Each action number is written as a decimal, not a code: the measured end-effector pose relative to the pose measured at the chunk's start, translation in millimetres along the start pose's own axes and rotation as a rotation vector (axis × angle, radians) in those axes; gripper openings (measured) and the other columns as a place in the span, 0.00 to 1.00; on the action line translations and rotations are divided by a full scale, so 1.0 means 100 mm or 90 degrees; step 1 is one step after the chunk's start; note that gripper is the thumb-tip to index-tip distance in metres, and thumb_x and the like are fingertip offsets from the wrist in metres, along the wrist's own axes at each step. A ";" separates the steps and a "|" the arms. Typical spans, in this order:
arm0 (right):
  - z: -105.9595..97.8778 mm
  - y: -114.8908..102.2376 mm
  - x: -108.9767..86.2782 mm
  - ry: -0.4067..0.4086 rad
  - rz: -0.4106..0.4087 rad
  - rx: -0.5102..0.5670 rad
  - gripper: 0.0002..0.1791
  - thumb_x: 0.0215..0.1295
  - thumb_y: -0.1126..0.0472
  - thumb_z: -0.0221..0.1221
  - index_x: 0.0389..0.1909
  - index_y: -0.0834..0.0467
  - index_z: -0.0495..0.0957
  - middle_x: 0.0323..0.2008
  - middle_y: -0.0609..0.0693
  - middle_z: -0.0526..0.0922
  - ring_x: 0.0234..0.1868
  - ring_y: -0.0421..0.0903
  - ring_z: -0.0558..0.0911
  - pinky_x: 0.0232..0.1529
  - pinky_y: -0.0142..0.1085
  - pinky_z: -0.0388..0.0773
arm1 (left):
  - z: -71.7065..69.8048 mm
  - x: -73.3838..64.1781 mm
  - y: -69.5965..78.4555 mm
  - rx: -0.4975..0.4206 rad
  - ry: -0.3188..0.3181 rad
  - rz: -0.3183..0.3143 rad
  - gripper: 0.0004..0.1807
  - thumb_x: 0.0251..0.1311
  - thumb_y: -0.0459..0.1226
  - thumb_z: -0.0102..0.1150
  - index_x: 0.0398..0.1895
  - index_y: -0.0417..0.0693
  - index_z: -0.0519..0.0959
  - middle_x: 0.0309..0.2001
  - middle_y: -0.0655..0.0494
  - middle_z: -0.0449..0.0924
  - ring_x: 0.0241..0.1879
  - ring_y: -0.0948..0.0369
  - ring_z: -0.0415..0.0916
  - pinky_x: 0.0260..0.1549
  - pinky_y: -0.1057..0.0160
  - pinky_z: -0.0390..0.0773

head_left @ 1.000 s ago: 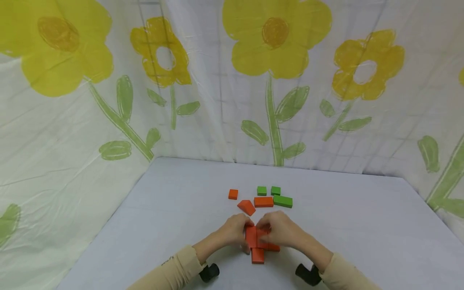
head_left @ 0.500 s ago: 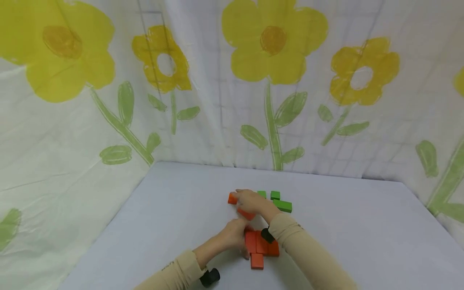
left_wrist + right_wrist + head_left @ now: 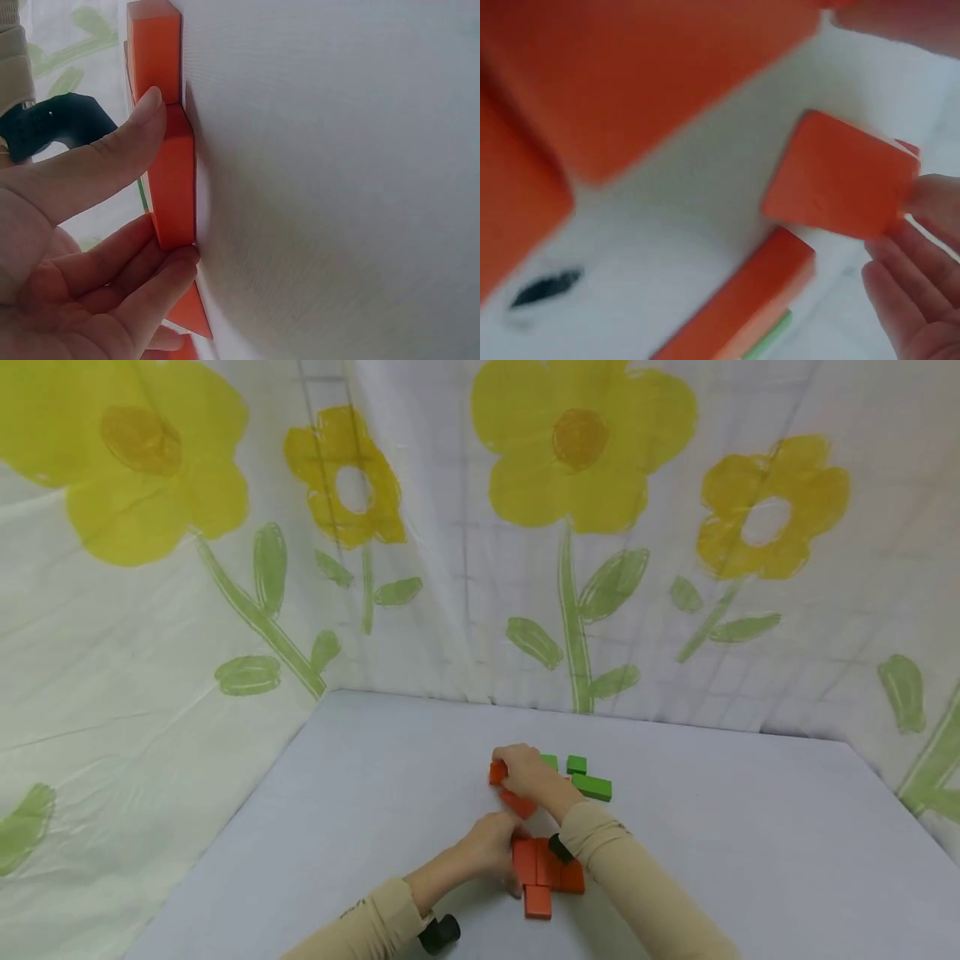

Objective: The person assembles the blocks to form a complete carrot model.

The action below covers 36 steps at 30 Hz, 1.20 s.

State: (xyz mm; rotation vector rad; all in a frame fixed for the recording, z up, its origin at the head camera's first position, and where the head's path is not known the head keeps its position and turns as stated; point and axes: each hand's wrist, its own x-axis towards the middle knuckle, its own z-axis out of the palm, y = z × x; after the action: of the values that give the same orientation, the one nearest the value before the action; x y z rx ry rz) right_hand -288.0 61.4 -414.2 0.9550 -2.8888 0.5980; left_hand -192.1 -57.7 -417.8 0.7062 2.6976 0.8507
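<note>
Solid orange-red blocks [image 3: 547, 864] adjoin the left hand [image 3: 487, 845]; solid green blocks [image 3: 592, 787] lie right of the right hand [image 3: 523, 771]. The sleeves [image 3: 637, 877] behind both hands are plain beige. Beyond the hands, the white curtain [image 3: 442, 643] carries yellow flowers [image 3: 570, 485] with orange or white centres and green stems [image 3: 571, 610].

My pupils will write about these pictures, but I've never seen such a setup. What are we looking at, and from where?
There is no machine: these are a person's bare left hand and right hand. The wide picture comes from a camera on the head; the two close-ups, from one on each wrist. On the white table, red rectangular blocks sit grouped near the person, with three green box-shaped blocks farther off. The left hand holds one red block of that group in its fingers. The right hand is at a small orange-red square block beyond them; whether it grips it is unclear.
</note>
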 end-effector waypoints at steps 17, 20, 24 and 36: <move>-0.54 -0.01 -0.80 0.022 -0.027 0.093 0.14 0.52 0.68 0.69 0.42 0.64 0.83 0.36 0.51 0.85 0.37 0.48 0.82 0.39 0.39 0.80 | -0.03 0.00 0.02 -0.020 -0.010 -0.013 0.30 0.28 0.31 0.84 0.42 0.38 0.80 0.36 0.55 0.80 0.37 0.62 0.72 0.39 0.64 0.75; -0.52 -0.02 -1.02 -0.010 -0.019 0.117 0.13 0.51 0.67 0.70 0.38 0.61 0.83 0.33 0.47 0.84 0.35 0.46 0.81 0.37 0.36 0.80 | 0.00 0.01 0.00 -0.004 -0.012 -0.004 0.30 0.30 0.32 0.83 0.43 0.37 0.80 0.36 0.54 0.79 0.36 0.62 0.71 0.38 0.64 0.75; -0.46 -0.04 -1.28 -0.053 -0.002 0.166 0.13 0.48 0.67 0.70 0.36 0.60 0.82 0.30 0.42 0.80 0.32 0.41 0.77 0.34 0.34 0.78 | 0.00 -0.01 0.01 0.007 -0.011 -0.005 0.31 0.30 0.33 0.83 0.44 0.36 0.80 0.38 0.53 0.78 0.38 0.60 0.71 0.41 0.63 0.75; -0.30 -0.10 -1.69 -0.140 0.006 0.180 0.15 0.45 0.63 0.74 0.36 0.56 0.83 0.30 0.35 0.75 0.31 0.33 0.72 0.34 0.30 0.76 | 0.01 -0.01 0.03 0.033 0.000 -0.011 0.32 0.29 0.34 0.84 0.44 0.39 0.80 0.39 0.54 0.78 0.40 0.60 0.71 0.44 0.64 0.74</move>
State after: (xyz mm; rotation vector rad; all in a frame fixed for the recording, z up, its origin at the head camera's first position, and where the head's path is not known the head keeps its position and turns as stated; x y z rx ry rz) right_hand -147.9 161.0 -409.6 1.1036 -3.0554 0.9825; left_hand -190.1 -55.5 -417.0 0.6925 2.7305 0.7779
